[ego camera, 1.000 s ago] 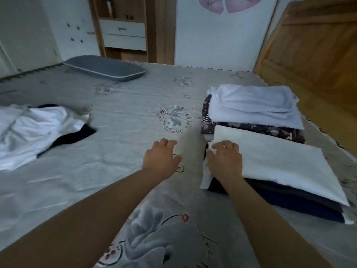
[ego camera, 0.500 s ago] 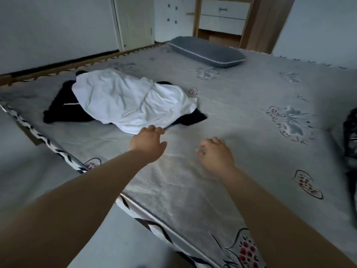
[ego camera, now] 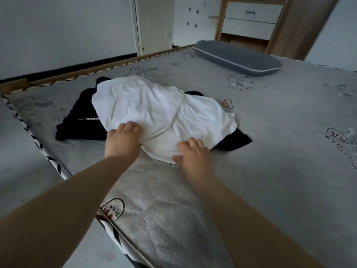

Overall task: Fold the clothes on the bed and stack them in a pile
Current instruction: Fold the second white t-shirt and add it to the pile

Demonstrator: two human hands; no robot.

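Note:
A crumpled white garment lies on the grey patterned bed, spread over a black garment that sticks out on both sides. My left hand grips the near left edge of the white cloth, which bunches under its curled fingers. At the near right edge my right hand pinches the white cloth between thumb and fingers. The folded pile is out of view.
A grey pillow lies at the far side of the bed. The bed's corner and edge run close on my left, with floor beyond. A door and a wooden drawer unit stand against the far wall.
My view swung left from the folded pile to the loose clothes. Both hands moved forward across the bed and took hold of the near edge of the white garment.

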